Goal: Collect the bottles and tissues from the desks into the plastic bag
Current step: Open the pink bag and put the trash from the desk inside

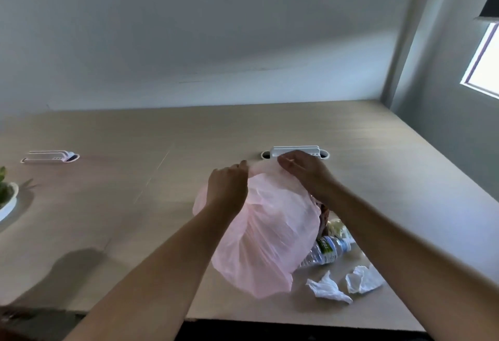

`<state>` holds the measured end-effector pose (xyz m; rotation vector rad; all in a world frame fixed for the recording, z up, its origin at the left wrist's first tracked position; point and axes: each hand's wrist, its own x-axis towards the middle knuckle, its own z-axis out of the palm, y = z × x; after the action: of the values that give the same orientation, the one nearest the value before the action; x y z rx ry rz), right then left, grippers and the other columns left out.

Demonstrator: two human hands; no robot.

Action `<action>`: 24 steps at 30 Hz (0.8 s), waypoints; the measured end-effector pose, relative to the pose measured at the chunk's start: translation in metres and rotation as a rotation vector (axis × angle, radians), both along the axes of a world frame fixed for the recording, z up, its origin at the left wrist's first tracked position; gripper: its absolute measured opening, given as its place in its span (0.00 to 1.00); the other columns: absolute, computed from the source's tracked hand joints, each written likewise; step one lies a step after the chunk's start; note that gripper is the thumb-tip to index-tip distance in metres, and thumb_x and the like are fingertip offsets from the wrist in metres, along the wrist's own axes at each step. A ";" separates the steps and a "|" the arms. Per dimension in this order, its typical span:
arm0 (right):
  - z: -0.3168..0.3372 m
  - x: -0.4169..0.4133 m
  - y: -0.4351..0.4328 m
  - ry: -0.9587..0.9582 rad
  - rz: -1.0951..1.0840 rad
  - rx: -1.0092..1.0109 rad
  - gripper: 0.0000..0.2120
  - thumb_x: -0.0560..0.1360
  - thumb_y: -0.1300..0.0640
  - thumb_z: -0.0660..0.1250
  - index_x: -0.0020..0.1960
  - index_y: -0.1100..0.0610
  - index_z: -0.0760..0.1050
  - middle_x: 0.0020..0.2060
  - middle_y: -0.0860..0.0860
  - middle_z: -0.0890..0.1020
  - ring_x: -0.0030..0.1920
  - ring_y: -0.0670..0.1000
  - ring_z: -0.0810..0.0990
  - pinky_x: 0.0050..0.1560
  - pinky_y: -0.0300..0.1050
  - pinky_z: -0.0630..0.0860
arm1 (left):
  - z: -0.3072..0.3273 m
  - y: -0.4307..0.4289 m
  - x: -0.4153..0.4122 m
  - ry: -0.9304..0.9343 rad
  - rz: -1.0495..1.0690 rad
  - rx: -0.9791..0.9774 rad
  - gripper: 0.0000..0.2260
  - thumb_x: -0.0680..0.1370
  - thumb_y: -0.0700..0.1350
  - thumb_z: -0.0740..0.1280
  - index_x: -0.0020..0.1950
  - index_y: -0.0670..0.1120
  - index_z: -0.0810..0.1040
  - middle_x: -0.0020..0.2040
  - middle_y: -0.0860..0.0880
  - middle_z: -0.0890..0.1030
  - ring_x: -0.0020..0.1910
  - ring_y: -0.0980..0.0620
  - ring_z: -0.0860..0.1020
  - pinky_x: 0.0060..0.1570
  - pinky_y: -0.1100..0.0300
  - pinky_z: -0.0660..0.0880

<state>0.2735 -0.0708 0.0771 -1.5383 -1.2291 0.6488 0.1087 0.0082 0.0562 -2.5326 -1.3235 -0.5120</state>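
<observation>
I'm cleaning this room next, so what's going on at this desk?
A person's left hand and right hand both pinch the top of a pink plastic bag over the desk. A water bottle lies on its side right of the bag, outside it. One crumpled tissue and a second tissue lie near the desk's front edge, not yet collected.

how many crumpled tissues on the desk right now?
2. First tissue lies near the front edge, right of the pink bag; second tissue just right of it. A pale lump beyond the bottle may be a third.
</observation>
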 end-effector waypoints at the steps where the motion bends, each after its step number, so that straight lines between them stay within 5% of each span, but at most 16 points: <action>1: -0.007 0.003 -0.006 -0.128 -0.010 0.001 0.15 0.72 0.47 0.70 0.55 0.52 0.77 0.44 0.49 0.81 0.47 0.50 0.79 0.50 0.46 0.74 | 0.003 0.006 -0.001 -0.029 0.021 -0.002 0.13 0.74 0.33 0.57 0.54 0.45 0.74 0.43 0.45 0.83 0.41 0.41 0.81 0.36 0.57 0.66; 4: -0.036 0.011 -0.023 -0.366 -0.035 -0.064 0.34 0.62 0.42 0.76 0.65 0.48 0.71 0.50 0.42 0.78 0.52 0.44 0.76 0.54 0.41 0.70 | 0.011 0.022 -0.007 -0.128 0.061 -0.017 0.11 0.76 0.34 0.57 0.54 0.44 0.75 0.43 0.41 0.83 0.42 0.39 0.81 0.38 0.54 0.73; 6: -0.051 0.014 -0.024 -0.355 -0.089 -0.053 0.29 0.63 0.44 0.76 0.61 0.49 0.73 0.48 0.43 0.79 0.49 0.45 0.78 0.52 0.43 0.73 | 0.013 0.027 -0.012 -0.203 0.080 -0.060 0.10 0.77 0.36 0.58 0.53 0.43 0.76 0.43 0.40 0.82 0.43 0.38 0.81 0.38 0.54 0.71; 8: -0.053 0.013 -0.019 -0.206 -0.100 -0.025 0.12 0.68 0.51 0.75 0.47 0.55 0.78 0.38 0.49 0.81 0.39 0.50 0.78 0.41 0.47 0.74 | 0.013 0.030 -0.018 -0.251 0.082 -0.104 0.09 0.77 0.37 0.58 0.53 0.43 0.76 0.44 0.39 0.82 0.44 0.37 0.80 0.38 0.54 0.70; 11: -0.041 0.009 -0.010 0.180 -0.040 0.011 0.12 0.71 0.59 0.72 0.32 0.61 0.76 0.27 0.52 0.77 0.31 0.49 0.73 0.34 0.43 0.67 | 0.008 0.030 -0.030 -0.241 0.052 -0.144 0.09 0.77 0.38 0.57 0.52 0.43 0.76 0.45 0.40 0.82 0.44 0.38 0.80 0.39 0.55 0.70; 17: -0.023 0.025 -0.002 0.787 0.113 -0.360 0.12 0.70 0.49 0.70 0.43 0.59 0.76 0.34 0.54 0.75 0.35 0.51 0.71 0.42 0.43 0.69 | -0.013 0.025 -0.075 -0.148 0.127 -0.220 0.11 0.76 0.37 0.57 0.53 0.48 0.75 0.44 0.42 0.82 0.43 0.40 0.80 0.38 0.57 0.69; 21: -0.032 0.028 0.001 0.780 0.228 -0.635 0.15 0.66 0.49 0.70 0.44 0.60 0.78 0.36 0.54 0.75 0.36 0.51 0.69 0.41 0.43 0.64 | -0.021 0.021 -0.105 -0.061 0.116 -0.295 0.16 0.77 0.42 0.60 0.63 0.52 0.73 0.53 0.44 0.82 0.51 0.41 0.80 0.47 0.55 0.73; 24: -0.030 0.021 0.009 0.730 0.250 -0.709 0.13 0.70 0.48 0.68 0.42 0.59 0.77 0.32 0.54 0.76 0.31 0.51 0.72 0.35 0.43 0.69 | -0.018 0.005 -0.110 -0.031 -0.025 -0.101 0.26 0.71 0.41 0.67 0.68 0.48 0.69 0.65 0.45 0.76 0.63 0.45 0.75 0.61 0.54 0.69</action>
<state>0.2948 -0.0623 0.0467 -1.4630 -0.6398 1.7685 -0.0013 0.0136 0.0378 -2.6356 -1.3626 -0.5038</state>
